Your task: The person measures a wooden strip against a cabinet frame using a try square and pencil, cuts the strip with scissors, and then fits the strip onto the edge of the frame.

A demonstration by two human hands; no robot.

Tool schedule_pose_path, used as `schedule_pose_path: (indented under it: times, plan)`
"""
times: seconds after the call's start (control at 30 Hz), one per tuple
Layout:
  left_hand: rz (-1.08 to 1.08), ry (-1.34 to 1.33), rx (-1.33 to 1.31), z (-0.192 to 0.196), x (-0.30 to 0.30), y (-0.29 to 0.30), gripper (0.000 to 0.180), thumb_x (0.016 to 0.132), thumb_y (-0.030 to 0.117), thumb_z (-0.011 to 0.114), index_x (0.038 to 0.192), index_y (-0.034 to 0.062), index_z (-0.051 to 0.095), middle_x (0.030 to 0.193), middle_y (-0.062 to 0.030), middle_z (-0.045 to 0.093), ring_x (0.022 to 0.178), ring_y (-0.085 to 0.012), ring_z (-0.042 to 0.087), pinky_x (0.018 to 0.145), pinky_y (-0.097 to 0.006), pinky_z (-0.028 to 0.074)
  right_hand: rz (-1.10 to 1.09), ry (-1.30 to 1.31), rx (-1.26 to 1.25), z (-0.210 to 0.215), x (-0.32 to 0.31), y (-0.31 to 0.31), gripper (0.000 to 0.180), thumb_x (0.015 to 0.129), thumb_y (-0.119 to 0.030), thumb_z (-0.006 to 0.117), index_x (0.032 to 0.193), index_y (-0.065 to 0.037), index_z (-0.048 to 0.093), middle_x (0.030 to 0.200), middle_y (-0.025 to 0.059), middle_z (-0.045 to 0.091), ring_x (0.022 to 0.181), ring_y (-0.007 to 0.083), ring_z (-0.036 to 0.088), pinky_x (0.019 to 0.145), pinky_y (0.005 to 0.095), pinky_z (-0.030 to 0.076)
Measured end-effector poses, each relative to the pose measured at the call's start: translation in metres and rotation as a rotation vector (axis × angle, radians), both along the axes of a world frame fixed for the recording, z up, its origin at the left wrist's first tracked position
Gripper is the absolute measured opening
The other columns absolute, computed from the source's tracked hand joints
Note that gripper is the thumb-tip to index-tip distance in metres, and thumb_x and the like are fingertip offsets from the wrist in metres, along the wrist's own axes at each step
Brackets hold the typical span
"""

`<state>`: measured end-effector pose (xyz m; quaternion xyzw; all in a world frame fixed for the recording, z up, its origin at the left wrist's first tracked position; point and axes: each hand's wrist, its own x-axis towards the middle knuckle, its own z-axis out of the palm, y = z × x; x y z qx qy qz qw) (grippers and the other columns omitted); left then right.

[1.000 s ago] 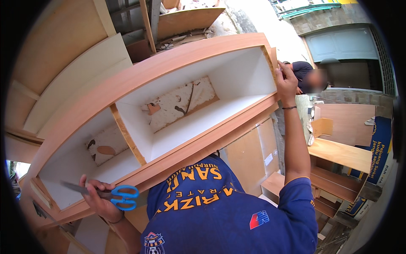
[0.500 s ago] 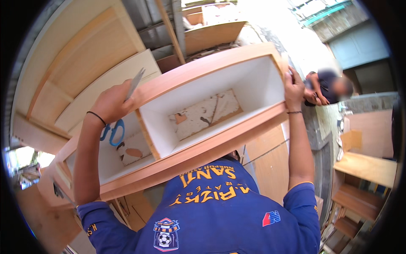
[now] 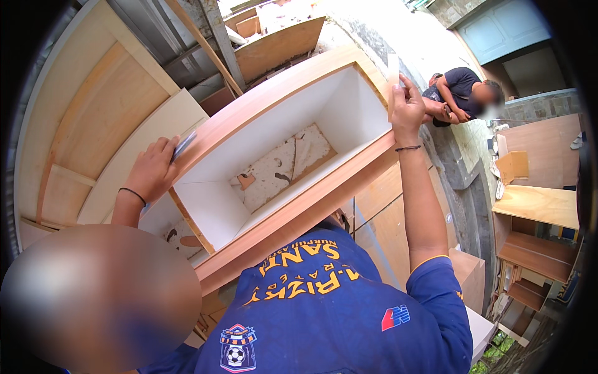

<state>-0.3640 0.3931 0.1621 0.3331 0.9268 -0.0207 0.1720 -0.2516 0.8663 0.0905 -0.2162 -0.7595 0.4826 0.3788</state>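
Note:
My left hand (image 3: 151, 166) lies on the long upper rail of a wooden cabinet frame (image 3: 274, 95). Scissors (image 3: 185, 144) are tucked in that hand, their grey blades poking out past the fingers; the handles are mostly hidden. My right hand (image 3: 408, 111) closes on a thin pale strip (image 3: 392, 78) at the cabinet's right end. The strip stands out beyond the fingertips, beside the end edge. Between my hands is the cabinet's open, white-lined compartment (image 3: 221, 206), its bottom stained, with a divider (image 3: 192, 219) to its left.
Large pale wooden panels (image 3: 93, 124) lean at the left. A person (image 3: 453, 93) sits at the upper right. Wooden shelving (image 3: 539, 252) stands at the far right, and a wooden box (image 3: 283, 50) lies beyond the cabinet. A blurred patch covers the lower left.
The view has shifted, so cabinet and person appear further left. My left hand has flattened on the rail, with the scissors lower. More of the pale strip shows above my right hand.

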Motion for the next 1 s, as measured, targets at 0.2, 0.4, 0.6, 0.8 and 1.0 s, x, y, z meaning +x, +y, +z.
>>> schedule_pose_path:
  times: [0.2,0.4,0.6,0.8,1.0]
  plan:
    - [0.003,-0.001,0.2,-0.024,-0.005,-0.013,0.043,0.088,0.018,0.05,0.127,0.0003,0.049,0.104,-0.0149,0.053,0.094,-0.0322,0.049,0.085,-0.041,0.041,0.007,-0.015,-0.007,0.0,0.0,0.0,0.028,0.087,-0.008,0.059,0.113,0.0,0.062,0.07,-0.0067,0.047,0.061,0.0029,0.041,0.054,0.0187,0.035]
    - [0.093,0.287,0.294,-0.055,0.016,-0.017,0.043,0.09,0.022,0.051,0.128,0.0023,0.05,0.107,-0.0135,0.055,0.101,-0.0299,0.051,0.084,-0.042,0.039,-0.001,0.047,0.057,-0.016,-0.005,0.012,0.024,0.088,-0.008,0.06,0.11,0.0,0.063,0.077,-0.0056,0.053,0.065,0.0029,0.043,0.057,0.0179,0.038]
    - [0.232,0.411,0.268,-0.058,0.036,-0.006,0.047,0.091,0.026,0.05,0.131,0.0029,0.047,0.126,-0.0127,0.051,0.115,-0.0281,0.047,0.094,-0.04,0.033,0.058,-0.08,-0.042,-0.004,0.001,0.005,0.028,0.093,-0.007,0.054,0.119,0.003,0.058,0.103,0.0042,0.063,0.09,0.0086,0.057,0.08,0.0196,0.045]
    - [0.099,0.457,0.481,-0.059,0.032,-0.01,0.037,0.086,0.019,0.059,0.119,0.0027,0.059,0.111,-0.0122,0.059,0.103,-0.0299,0.053,0.085,-0.041,0.042,0.078,0.019,-0.028,-0.005,-0.001,0.004,0.027,0.091,-0.007,0.057,0.116,0.002,0.061,0.081,-0.005,0.055,0.069,0.0023,0.045,0.06,0.0167,0.037]
    - [0.064,0.515,0.524,-0.034,0.03,0.006,0.028,0.081,0.009,0.065,0.109,0.0032,0.066,0.083,-0.0086,0.054,0.079,-0.0262,0.052,0.069,-0.036,0.045,0.096,0.015,-0.039,-0.009,0.0,0.008,0.026,0.09,-0.008,0.058,0.114,0.002,0.061,0.077,-0.0067,0.05,0.064,0.0021,0.04,0.057,0.0169,0.034]
